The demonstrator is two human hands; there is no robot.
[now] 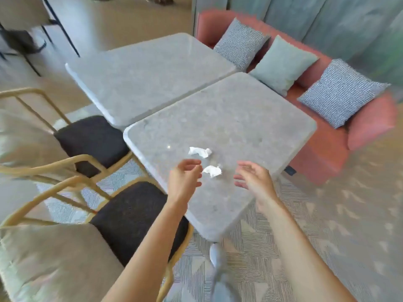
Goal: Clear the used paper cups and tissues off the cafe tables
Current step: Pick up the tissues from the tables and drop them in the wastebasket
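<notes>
Grey speckled stone is filling the middle of the view: we are looking down on the near table (229, 118), with a second table (144, 75) butted against its far-left edge.

We are holding our left hand (185, 179) over the near table's left part, its fingers loosely curled inward and gripping nothing; the fingertips are sitting just beside the near tissue (212, 171), and we cannot tell whether they are touching it. We are holding our right hand (254, 177) opposite, its fingers spread and relaxed, pointing left toward that same tissue, clearly apart from it.

That near tissue is lying crumpled between our two hands, its long axis running left to right. A far tissue (199, 151) is lying just beyond it, closer to the table's middle, longer and stretched left to right, tilting slightly down toward the right.

Outward from there, two chairs (98, 140) with dark seats are standing along the left, and a pink sofa (327, 153) with three cushions (283, 64) is sitting behind the tables. A patterned carpet (283, 236) is lying underneath.
</notes>
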